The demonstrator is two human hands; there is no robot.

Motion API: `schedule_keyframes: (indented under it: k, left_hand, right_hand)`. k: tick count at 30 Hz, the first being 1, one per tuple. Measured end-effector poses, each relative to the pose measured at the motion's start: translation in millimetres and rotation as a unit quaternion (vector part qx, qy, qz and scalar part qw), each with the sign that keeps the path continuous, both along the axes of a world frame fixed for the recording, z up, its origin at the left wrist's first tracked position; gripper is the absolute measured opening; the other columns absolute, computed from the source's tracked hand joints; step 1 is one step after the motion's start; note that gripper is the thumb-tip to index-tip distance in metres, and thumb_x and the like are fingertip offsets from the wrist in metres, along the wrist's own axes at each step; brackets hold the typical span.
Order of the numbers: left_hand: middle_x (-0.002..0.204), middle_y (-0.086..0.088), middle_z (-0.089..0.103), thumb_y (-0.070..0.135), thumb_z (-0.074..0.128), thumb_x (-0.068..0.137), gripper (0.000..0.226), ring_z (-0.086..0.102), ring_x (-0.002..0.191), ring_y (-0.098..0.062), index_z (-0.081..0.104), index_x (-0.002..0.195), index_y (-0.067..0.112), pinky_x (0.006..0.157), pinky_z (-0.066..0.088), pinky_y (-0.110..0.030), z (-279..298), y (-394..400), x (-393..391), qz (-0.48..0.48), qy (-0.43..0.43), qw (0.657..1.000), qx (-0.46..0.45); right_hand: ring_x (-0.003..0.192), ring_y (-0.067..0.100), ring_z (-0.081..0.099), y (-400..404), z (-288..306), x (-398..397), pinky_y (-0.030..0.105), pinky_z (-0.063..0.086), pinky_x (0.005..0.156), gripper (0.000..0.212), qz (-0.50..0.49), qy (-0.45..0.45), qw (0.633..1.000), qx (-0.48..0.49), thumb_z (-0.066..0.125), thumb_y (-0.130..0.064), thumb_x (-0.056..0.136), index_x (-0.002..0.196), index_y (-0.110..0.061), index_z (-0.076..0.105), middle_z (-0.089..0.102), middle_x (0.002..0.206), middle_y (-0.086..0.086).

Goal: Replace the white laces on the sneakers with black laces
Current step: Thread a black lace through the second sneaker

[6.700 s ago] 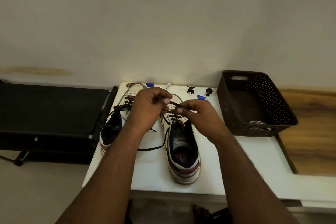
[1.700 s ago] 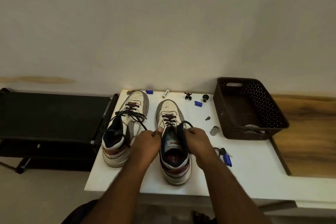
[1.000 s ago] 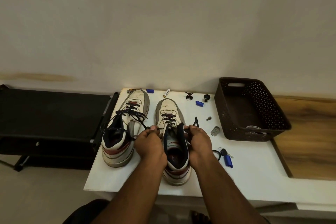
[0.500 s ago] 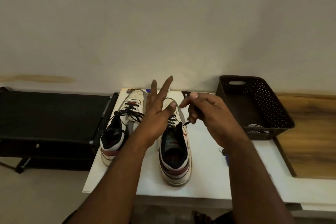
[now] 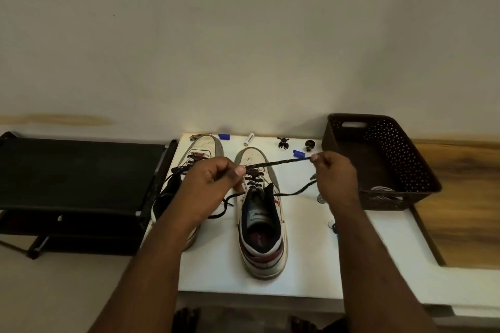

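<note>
Two white sneakers stand side by side on a white table (image 5: 305, 259), toes toward the wall. The right sneaker (image 5: 261, 224) carries a black lace (image 5: 284, 162) through its eyelets. My left hand (image 5: 213, 181) pinches that lace just above the tongue. My right hand (image 5: 334, 173) pinches its far end, so a length of it stretches taut between the two hands. A second strand trails from the shoe's collar toward my right hand. The left sneaker (image 5: 201, 147) is also laced in black and is largely hidden behind my left forearm.
A dark perforated basket (image 5: 384, 159) at the table's right holds white laces (image 5: 381, 189). Small items lie along the back edge: blue caps (image 5: 224, 136), a white tube (image 5: 249, 139), black knobs (image 5: 282, 142). Keys lie by my right wrist. A black rack (image 5: 78, 178) stands left.
My left hand, whose fingers were spread above the shoe, now pinches the lace. My right hand has drawn the lace end out to the right, pulling it tight.
</note>
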State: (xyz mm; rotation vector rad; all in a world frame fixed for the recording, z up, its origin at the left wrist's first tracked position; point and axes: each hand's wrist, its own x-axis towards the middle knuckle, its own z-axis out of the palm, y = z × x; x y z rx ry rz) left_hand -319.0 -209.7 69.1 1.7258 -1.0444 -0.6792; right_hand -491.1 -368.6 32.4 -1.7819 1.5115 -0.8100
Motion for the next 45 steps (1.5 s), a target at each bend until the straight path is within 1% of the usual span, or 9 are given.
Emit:
schedule_keyframes:
  k: [5, 8, 14, 18, 22, 27, 33, 39, 45]
  left_hand:
    - [0.062, 0.006, 0.06, 0.033, 0.065, 0.089, 0.016, 0.05, 0.055, -0.001, 0.071, 0.08, 0.022, 0.057, 0.043, -0.019, -1, -7, -14, 0.048, -0.059, 0.997, -0.019]
    - [0.062, 0.008, 0.057, 0.03, 0.065, 0.09, 0.016, 0.049, 0.054, 0.002, 0.072, 0.082, 0.019, 0.051, 0.038, -0.01, -4, -3, -14, 0.052, -0.071, 0.996, 0.007]
    - [0.071, 0.008, 0.069, 0.026, 0.067, 0.088, 0.012, 0.061, 0.07, -0.002, 0.075, 0.08, 0.025, 0.064, 0.044, -0.018, -13, 10, -14, 0.055, -0.013, 0.998, 0.017]
    - [0.057, 0.015, 0.063, 0.025, 0.069, 0.087, 0.008, 0.053, 0.051, 0.002, 0.074, 0.082, 0.025, 0.053, 0.041, -0.019, -15, -1, -15, 0.092, 0.045, 0.995, -0.004]
    - [0.065, 0.001, 0.069, 0.018, 0.07, 0.086, 0.011, 0.059, 0.054, -0.005, 0.073, 0.079, 0.026, 0.056, 0.049, -0.025, -19, -8, -5, 0.092, 0.067, 0.994, 0.005]
    - [0.065, 0.003, 0.068, 0.018, 0.073, 0.084, 0.009, 0.061, 0.053, -0.009, 0.069, 0.092, 0.023, 0.057, 0.052, -0.026, -20, -20, -3, 0.071, 0.068, 0.995, 0.008]
    - [0.058, -0.005, 0.067, 0.019, 0.076, 0.08, 0.028, 0.054, 0.041, -0.016, 0.056, 0.098, 0.013, 0.041, 0.042, -0.02, -12, -25, -3, 0.072, 0.106, 0.992, -0.009]
    - [0.071, -0.003, 0.069, 0.036, 0.07, 0.084, 0.019, 0.065, 0.059, -0.017, 0.066, 0.085, 0.018, 0.055, 0.05, -0.032, -21, 4, 1, 0.13, 0.063, 0.989, 0.035]
    - [0.077, 0.004, 0.067, 0.035, 0.077, 0.078, 0.022, 0.065, 0.072, -0.011, 0.071, 0.09, 0.017, 0.069, 0.059, -0.038, -37, 6, -29, 0.111, -0.016, 0.987, 0.112]
  right_hand:
    - [0.124, -0.003, 0.033, 30, 14, 22, 0.019, 0.028, 0.095, 0.027, 0.281, -0.072, 0.952, 0.099, 0.068, -0.03, 0.087, 0.114, -0.036, 0.066, 0.042, 0.137, -0.019]
    - [0.135, 0.004, 0.031, 31, 12, 28, 0.03, 0.027, 0.103, 0.007, 0.272, -0.089, 0.954, 0.089, 0.07, -0.028, 0.085, 0.081, -0.033, 0.071, 0.039, 0.147, -0.015]
    - [0.146, 0.008, 0.004, 35, 14, 33, 0.038, 0.015, 0.117, 0.034, 0.377, -0.054, 0.919, 0.097, 0.073, -0.028, 0.083, 0.11, -0.047, 0.063, 0.023, 0.156, -0.016]
    - [0.129, 0.001, 0.038, 31, 11, 35, 0.025, 0.032, 0.106, 0.009, 0.3, -0.092, 0.947, 0.065, 0.073, -0.019, 0.082, 0.09, -0.02, 0.077, 0.046, 0.145, -0.011]
    - [0.131, 0.011, 0.043, 10, 5, 19, 0.05, 0.031, 0.11, 0.025, 0.186, -0.048, 0.981, 0.037, 0.079, -0.021, 0.075, 0.068, -0.043, 0.072, 0.048, 0.143, -0.009]
    - [0.125, -0.01, 0.034, 23, 14, 21, 0.012, 0.032, 0.102, 0.072, 0.292, -0.052, 0.953, 0.066, 0.076, -0.014, 0.08, 0.138, -0.041, 0.044, 0.038, 0.143, -0.023]
    - [0.082, 0.007, 0.067, 39, 15, 45, 0.011, 0.05, 0.069, 0.017, 0.332, -0.134, 0.932, 0.054, 0.07, -0.009, 0.084, 0.092, -0.023, 0.076, 0.074, 0.085, -0.004]
    - [0.103, 0.003, 0.062, 31, 5, 39, 0.022, 0.047, 0.092, 0.029, 0.237, -0.137, 0.96, 0.065, 0.055, -0.004, 0.093, 0.104, -0.025, 0.071, 0.069, 0.107, -0.007]
    - [0.077, 0.002, 0.067, 37, 9, 44, 0.011, 0.048, 0.067, 0.006, 0.233, -0.15, 0.958, 0.079, 0.072, -0.013, 0.083, 0.088, -0.014, 0.074, 0.073, 0.082, -0.005]
